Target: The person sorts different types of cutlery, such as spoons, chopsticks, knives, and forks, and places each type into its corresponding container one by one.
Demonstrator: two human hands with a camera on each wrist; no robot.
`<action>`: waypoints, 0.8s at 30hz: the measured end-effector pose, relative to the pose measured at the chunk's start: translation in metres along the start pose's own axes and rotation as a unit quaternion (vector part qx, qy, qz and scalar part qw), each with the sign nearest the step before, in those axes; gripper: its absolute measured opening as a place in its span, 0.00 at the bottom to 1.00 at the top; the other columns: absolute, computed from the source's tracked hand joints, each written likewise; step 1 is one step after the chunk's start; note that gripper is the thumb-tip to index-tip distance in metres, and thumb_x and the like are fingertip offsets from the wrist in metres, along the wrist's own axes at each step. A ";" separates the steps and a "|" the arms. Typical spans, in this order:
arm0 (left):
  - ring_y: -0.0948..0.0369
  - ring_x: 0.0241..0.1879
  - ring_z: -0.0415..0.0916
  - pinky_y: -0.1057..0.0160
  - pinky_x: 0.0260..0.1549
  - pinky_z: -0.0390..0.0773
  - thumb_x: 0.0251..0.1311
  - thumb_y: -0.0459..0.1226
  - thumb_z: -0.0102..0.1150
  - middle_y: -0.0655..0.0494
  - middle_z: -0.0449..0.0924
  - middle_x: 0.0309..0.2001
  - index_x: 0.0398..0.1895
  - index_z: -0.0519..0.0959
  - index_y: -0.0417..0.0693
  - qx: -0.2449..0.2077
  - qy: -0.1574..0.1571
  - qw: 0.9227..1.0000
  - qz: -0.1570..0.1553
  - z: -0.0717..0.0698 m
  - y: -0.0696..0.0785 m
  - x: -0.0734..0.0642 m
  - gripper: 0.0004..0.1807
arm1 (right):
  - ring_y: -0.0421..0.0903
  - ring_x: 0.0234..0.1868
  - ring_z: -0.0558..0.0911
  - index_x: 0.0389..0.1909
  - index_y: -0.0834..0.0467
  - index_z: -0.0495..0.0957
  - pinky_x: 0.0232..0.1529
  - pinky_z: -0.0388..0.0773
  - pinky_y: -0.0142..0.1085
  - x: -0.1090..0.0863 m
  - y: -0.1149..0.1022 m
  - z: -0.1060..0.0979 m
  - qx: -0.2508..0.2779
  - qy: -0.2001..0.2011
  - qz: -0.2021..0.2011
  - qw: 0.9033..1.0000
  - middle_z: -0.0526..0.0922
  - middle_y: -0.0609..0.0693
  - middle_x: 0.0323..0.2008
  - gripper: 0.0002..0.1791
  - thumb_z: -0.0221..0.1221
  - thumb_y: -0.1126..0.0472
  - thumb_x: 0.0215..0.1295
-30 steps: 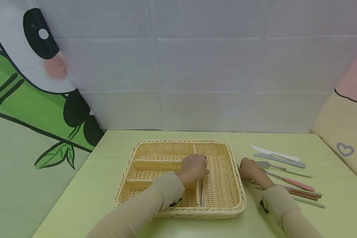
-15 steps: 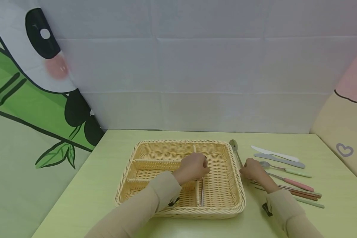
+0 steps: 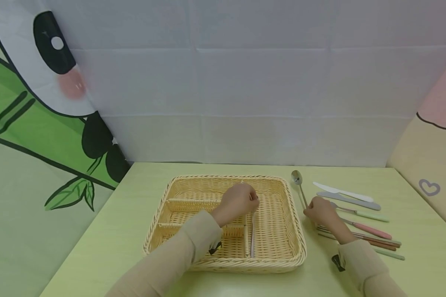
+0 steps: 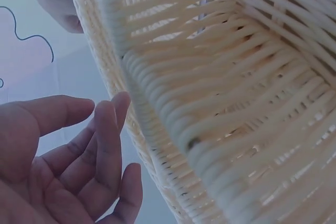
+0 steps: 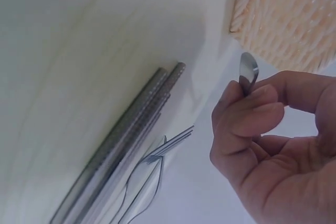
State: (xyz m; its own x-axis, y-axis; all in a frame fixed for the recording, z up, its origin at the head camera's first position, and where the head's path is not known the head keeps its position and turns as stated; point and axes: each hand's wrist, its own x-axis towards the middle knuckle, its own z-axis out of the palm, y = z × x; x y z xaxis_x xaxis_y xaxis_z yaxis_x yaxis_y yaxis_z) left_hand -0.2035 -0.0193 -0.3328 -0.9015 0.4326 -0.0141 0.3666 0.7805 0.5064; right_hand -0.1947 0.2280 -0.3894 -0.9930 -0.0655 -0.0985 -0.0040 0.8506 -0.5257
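Observation:
My right hand (image 3: pixel 321 212) pinches a metal spoon (image 3: pixel 296 177) by its handle, just right of the basket. The bowl points to the back of the table. In the right wrist view a rounded metal end of the spoon (image 5: pixel 248 69) sticks out past the thumb and fingers. Over the divided wicker basket (image 3: pixel 299 247) is my left hand (image 3: pixel 238 202), near the long divider. Its fingers are loosely bent and hold nothing in the left wrist view. A thin, pale, long-handled utensil (image 3: pixel 252 241) lies along that divider in the right compartment, its far end hidden by the left hand.
Right of the spoon lie two table knives (image 3: pixel 349 200), a green-handled fork (image 3: pixel 371 215), a pink-handled utensil (image 3: pixel 373 230), brown-ended chopsticks (image 3: pixel 380 242) and another green-handled utensil (image 3: pixel 390 253). A pale cloth wall (image 3: pixel 252 103) closes off the back of the table.
My right hand has moved right, away from the basket, with the spoon; its bowl, hidden at first, now shows. My left hand has shifted slightly up and left.

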 end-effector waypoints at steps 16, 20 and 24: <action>0.64 0.24 0.73 0.67 0.20 0.72 0.60 0.41 0.55 0.53 0.80 0.34 0.36 0.78 0.46 -0.074 0.007 0.997 -0.031 -0.002 0.000 0.013 0.09 | 0.35 0.11 0.52 0.06 0.50 0.55 0.14 0.48 0.24 -0.011 -0.017 -0.009 -0.019 0.036 -0.011 0.999 0.53 0.40 0.06 0.21 0.50 0.67 0.51; 0.64 0.26 0.74 0.67 0.23 0.73 0.60 0.43 0.55 0.55 0.80 0.33 0.36 0.78 0.47 -0.083 0.010 0.996 -0.031 -0.001 0.001 0.015 0.09 | 0.37 0.12 0.56 0.09 0.53 0.58 0.14 0.51 0.25 -0.015 -0.025 -0.011 -0.021 0.034 -0.006 0.999 0.58 0.42 0.08 0.18 0.51 0.67 0.54; 0.64 0.28 0.74 0.66 0.26 0.74 0.61 0.44 0.55 0.57 0.79 0.32 0.35 0.79 0.48 -0.096 0.014 0.995 -0.024 0.001 0.002 0.019 0.09 | 0.40 0.15 0.62 0.16 0.58 0.65 0.17 0.56 0.30 -0.020 -0.034 -0.013 -0.025 0.036 -0.007 0.999 0.65 0.46 0.13 0.10 0.51 0.66 0.54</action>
State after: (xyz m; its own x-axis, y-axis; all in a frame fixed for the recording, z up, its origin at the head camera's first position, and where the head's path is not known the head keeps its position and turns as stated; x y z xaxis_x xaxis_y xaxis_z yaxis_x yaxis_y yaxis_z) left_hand -0.2192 -0.0092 -0.3327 -0.9240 0.3820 -0.0197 0.2744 0.6980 0.6614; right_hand -0.1759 0.2072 -0.3581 -0.9987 -0.0417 -0.0289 -0.0225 0.8750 -0.4835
